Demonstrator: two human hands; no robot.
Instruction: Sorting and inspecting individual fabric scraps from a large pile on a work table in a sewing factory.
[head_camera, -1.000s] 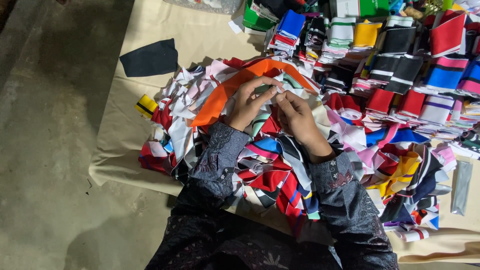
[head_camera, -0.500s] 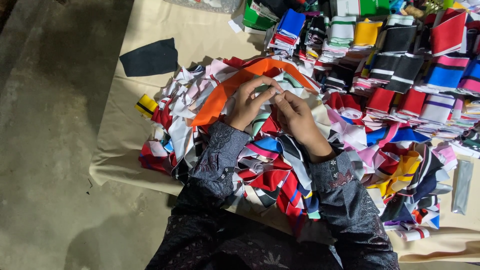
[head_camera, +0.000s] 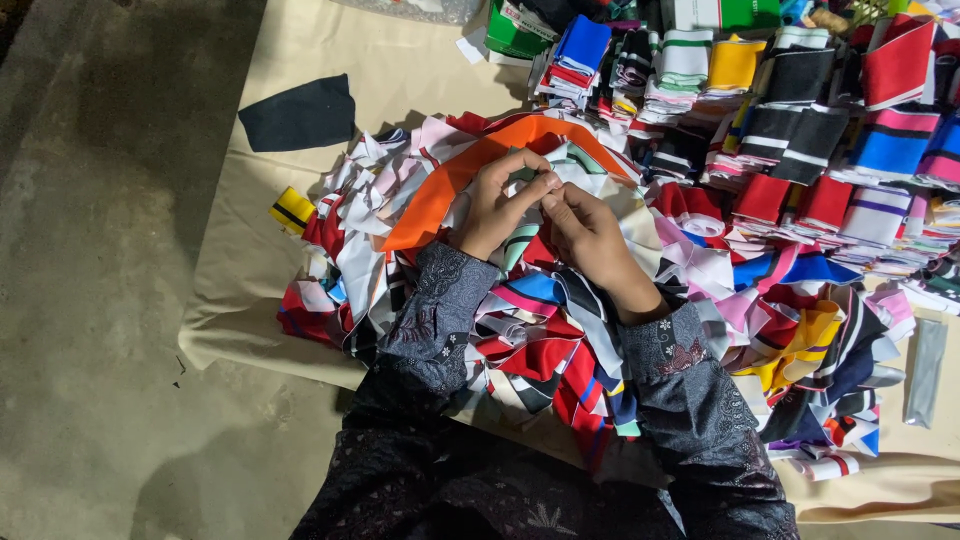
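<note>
Held piece: a small white and green striped fabric strip (head_camera: 548, 172), pinched between the fingertips of the left hand (head_camera: 500, 205) and the right hand (head_camera: 590, 235), which meet over it.
Pose: crumpled and lifted slightly above the heap; its full shape is hidden by the fingers.
Orange band (head_camera: 440, 195): a long curved orange strip, laid flat, arched just beyond and to the left of the left hand.
Heap under hands: loose, tangled scraps (head_camera: 540, 350) in red, white, blue and black, spread beneath both wrists.

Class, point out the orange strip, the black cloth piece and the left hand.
orange strip (head_camera: 432, 196), head view, its broad lower left part
black cloth piece (head_camera: 300, 113), head view, its middle
left hand (head_camera: 500, 205), head view, back of the hand
</note>
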